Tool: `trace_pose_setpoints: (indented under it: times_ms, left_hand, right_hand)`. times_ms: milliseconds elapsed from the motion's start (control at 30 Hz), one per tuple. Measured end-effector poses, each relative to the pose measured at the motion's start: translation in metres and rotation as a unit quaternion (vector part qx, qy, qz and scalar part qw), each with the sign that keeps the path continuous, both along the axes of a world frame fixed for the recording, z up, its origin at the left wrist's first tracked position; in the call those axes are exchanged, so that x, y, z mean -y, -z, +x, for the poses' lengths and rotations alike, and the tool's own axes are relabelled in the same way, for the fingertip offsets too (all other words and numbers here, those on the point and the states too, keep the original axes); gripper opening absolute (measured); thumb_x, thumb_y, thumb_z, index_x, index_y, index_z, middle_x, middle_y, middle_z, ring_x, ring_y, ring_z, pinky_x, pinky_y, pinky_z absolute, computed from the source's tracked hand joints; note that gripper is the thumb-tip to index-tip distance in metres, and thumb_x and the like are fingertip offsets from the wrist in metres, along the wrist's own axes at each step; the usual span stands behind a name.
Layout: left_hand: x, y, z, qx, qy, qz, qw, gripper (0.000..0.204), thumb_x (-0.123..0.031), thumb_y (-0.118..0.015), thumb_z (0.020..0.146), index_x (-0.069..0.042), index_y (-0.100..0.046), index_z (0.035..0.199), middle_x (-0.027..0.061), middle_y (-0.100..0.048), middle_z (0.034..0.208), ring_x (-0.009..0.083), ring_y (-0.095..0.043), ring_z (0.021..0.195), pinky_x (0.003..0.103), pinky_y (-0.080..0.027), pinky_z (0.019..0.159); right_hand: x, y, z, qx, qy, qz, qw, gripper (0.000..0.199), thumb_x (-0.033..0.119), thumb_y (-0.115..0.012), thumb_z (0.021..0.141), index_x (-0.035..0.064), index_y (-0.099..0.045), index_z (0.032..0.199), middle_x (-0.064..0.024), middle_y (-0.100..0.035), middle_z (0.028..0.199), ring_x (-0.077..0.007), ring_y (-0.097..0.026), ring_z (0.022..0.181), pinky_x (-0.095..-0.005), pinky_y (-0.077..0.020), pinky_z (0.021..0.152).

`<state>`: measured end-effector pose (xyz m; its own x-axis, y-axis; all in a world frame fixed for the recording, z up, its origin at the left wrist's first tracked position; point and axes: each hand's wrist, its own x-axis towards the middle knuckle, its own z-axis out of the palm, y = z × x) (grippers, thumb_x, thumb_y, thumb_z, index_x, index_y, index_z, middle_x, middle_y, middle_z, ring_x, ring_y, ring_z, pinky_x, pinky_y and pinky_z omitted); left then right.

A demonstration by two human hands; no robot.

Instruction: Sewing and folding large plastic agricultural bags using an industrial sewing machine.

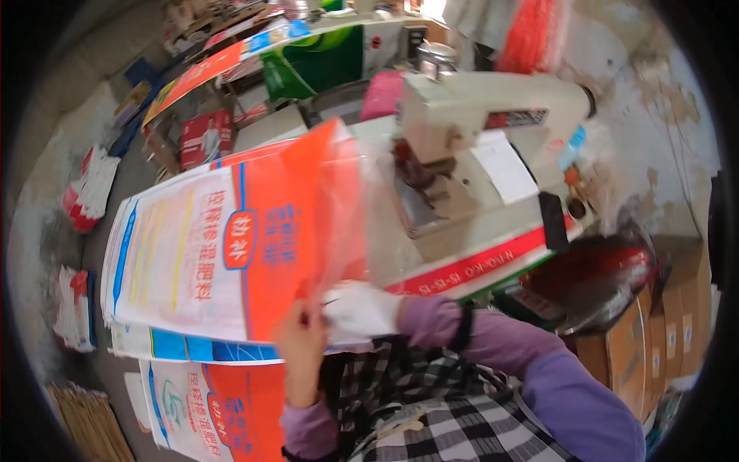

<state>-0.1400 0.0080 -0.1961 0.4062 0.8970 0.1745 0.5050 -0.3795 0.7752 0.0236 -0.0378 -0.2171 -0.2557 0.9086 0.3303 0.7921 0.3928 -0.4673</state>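
Note:
A white and orange woven sack (173, 246) lies flat on a stack of similar sacks, with one orange corner lifted. Clear plastic film (350, 208) shows along its right edge. My left hand (302, 339) is bare and pinches the sack's edge close to my body. Beside it, almost touching, my right hand (358, 309) wears a white glove. Its fingertips are at the same edge, but blur hides how they are bent. Just beyond my hands stands a cream industrial sewing machine (493, 108), its needle area (423, 173) to the right of the sack.
More orange and white sacks (223, 416) lie lower at my left. White paper (504, 165) rests against the machine. Red strands (535, 35) hang behind it. Cardboard boxes (627, 346) and a dark red plastic-wrapped bundle (593, 273) stand at right. Folded packs (75, 308) lie on the left floor.

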Motion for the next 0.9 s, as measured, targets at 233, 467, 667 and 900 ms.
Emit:
trace_pose_setpoints:
  times_ms: [233, 467, 667, 900]
  left_hand:
    - [0.086, -0.060, -0.115, -0.240, 0.010, 0.241, 0.940, 0.025, -0.005, -0.069, 0.081, 0.000, -0.049, 0.066, 0.0169, -0.048, 0.054, 0.0310, -0.049, 0.046, 0.039, -0.035, 0.046]
    - [0.111, -0.022, -0.149, -0.170, -0.062, 0.206, 0.962, 0.023, -0.001, -0.068, 0.081, 0.001, -0.049, 0.068, 0.0168, -0.047, 0.055, 0.0281, -0.046, 0.046, 0.038, -0.034, 0.047]
    - [0.100, 0.004, -0.151, -0.124, -0.184, 0.146, 0.964, 0.023, 0.005, -0.069, 0.077, 0.003, -0.048, 0.069, 0.0142, -0.043, 0.056, 0.0200, -0.037, 0.047, 0.034, -0.031, 0.046]
    - [0.116, 0.027, -0.191, -0.203, -0.095, 0.198, 0.954, 0.017, -0.002, -0.082, 0.067, -0.006, -0.068, 0.076, 0.0130, -0.055, 0.058, 0.0240, -0.052, 0.048, 0.037, -0.040, 0.046]
  right_hand:
    - [-0.040, -0.063, 0.041, 0.019, 0.166, -0.137, 0.976, 0.027, 0.028, -0.066, 0.080, 0.0016, -0.070, 0.086, -0.0126, -0.067, 0.078, -0.0285, -0.065, 0.082, -0.0343, -0.0504, 0.085]
    - [-0.011, 0.006, 0.089, -0.238, 0.515, 0.295, 0.769, 0.029, 0.023, -0.075, 0.079, 0.0112, -0.066, 0.104, -0.0127, -0.065, 0.100, -0.0298, -0.058, 0.106, -0.0431, -0.0469, 0.090]
    - [-0.012, 0.000, 0.098, -0.065, 0.167, 0.156, 0.971, 0.024, 0.019, -0.065, 0.083, 0.0160, -0.067, 0.107, -0.0058, -0.068, 0.097, -0.0284, -0.064, 0.097, -0.0417, -0.0515, 0.080]
    - [-0.051, 0.013, 0.121, -0.021, 0.287, 0.018, 0.957, 0.015, 0.018, -0.061, 0.076, 0.0093, -0.066, 0.086, -0.0128, -0.067, 0.083, -0.0302, -0.065, 0.078, -0.0395, -0.0516, 0.067]
